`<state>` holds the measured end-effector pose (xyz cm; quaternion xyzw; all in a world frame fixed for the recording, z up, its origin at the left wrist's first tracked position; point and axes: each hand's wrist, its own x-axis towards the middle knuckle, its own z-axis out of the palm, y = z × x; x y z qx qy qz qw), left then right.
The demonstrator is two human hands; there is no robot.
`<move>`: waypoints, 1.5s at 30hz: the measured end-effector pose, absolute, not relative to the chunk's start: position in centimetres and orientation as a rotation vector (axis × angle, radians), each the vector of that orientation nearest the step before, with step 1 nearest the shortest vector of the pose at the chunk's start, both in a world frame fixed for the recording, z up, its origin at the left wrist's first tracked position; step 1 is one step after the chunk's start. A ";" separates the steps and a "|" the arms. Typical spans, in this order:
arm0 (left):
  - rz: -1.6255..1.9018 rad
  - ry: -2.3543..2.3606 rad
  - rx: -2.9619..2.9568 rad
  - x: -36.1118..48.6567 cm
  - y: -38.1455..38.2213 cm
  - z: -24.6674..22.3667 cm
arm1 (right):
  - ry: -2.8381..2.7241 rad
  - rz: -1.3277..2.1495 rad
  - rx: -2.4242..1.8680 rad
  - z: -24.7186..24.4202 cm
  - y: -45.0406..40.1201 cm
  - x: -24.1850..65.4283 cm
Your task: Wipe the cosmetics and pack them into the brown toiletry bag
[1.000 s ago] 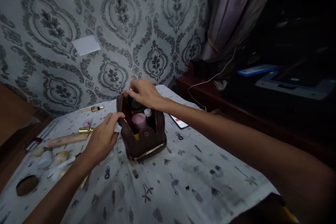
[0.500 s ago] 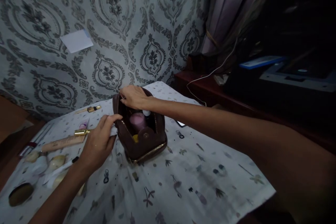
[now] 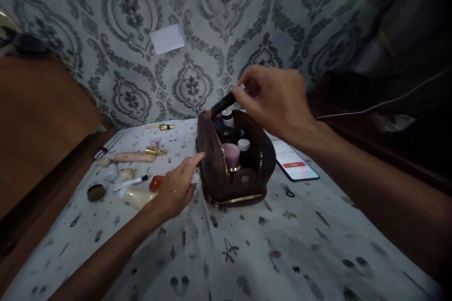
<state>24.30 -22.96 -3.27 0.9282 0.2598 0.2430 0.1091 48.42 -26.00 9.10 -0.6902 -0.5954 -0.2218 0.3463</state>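
A dark brown makeup bag [image 3: 208, 169] stands unzipped on the patterned sheet. Inside it are a pink jar [image 3: 231, 154], a dark bottle with a white cap [image 3: 243, 145] and other small containers. My right hand [image 3: 273, 99] is above the bag's back, its fingers pinching a slim black tube [image 3: 224, 102]; what kind of tube I cannot make out. At the bag's left side is my left hand [image 3: 176, 188], one fingertip against the wall and its fingers partly apart. A pale patch shows by those fingers, too unclear to name.
Left of the bag lie a cream squeeze tube [image 3: 136, 196], an orange-red item [image 3: 156, 182], a gold-capped tube [image 3: 155, 150], a long beige tube [image 3: 132, 157] and a round dark-topped container [image 3: 96, 193]. A lit phone [image 3: 294, 162] lies to the right. Behind is a patterned wall [image 3: 192, 84].
My right hand has come up out of the bag with the black tube in it. My left hand remains by the bag's left side. The view has turned left.
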 end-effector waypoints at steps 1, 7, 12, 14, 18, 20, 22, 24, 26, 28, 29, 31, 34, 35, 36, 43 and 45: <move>0.692 0.782 2.732 23.7 -23.1 -3.7 | -1.515 -0.595 -1.739 9.4 -26.5 48.1; 0.625 0.814 2.744 20.5 -23.0 -5.1 | -1.547 -0.542 -1.498 8.5 -27.8 45.9; 0.623 0.886 2.744 18.0 -22.7 -5.8 | -1.679 -0.505 -1.443 6.1 -27.7 44.3; 0.599 0.922 2.729 17.1 -22.8 -6.1 | -1.695 -0.514 -1.434 5.5 -27.5 44.0; 0.661 0.920 2.650 16.1 -23.2 -6.3 | -1.609 -0.583 -1.444 5.9 -27.1 45.0; 0.742 0.915 2.604 16.4 -23.2 -5.6 | -1.530 -0.625 -1.498 6.6 -26.9 46.0; 0.833 0.874 2.590 17.6 -22.9 -4.3 | -1.483 -0.648 -1.559 7.2 -26.6 47.2; 0.897 0.777 2.628 19.6 -22.6 -2.3 | -1.476 -0.645 -1.600 7.4 -26.2 48.2; 0.848 0.697 2.724 22.0 -22.4 0.1 | -1.491 -0.627 -1.610 7.2 -25.7 49.0; 0.690 0.695 2.902 24.4 -22.3 2.2 | -1.505 -0.610 -1.611 6.9 -25.2 49.4; 0.583 0.710 2.987 25.4 -22.3 2.9 | -1.508 -0.605 -1.616 6.8 -25.1 49.5; 0.367 0.752 3.116 26.9 -22.3 3.9 | -1.498 -0.602 -1.645 7.0 -25.0 49.6; 0.223 0.822 3.172 27.6 -22.2 3.9 | -1.469 -0.587 -1.718 7.9 -25.5 49.8; 0.224 0.841 3.167 27.6 -22.1 3.7 | -1.467 -0.576 -1.749 8.2 -25.7 49.9; 0.235 0.855 3.157 27.5 -22.1 3.5 | -1.479 -0.558 -1.781 8.4 -25.8 49.9; 0.431 0.803 3.055 27.1 -21.7 1.8 | -1.791 -0.328 -1.894 7.4 -24.1 49.2; 0.460 0.789 3.033 27.1 -21.5 1.5 | -1.871 -0.271 -1.889 6.8 -23.1 48.9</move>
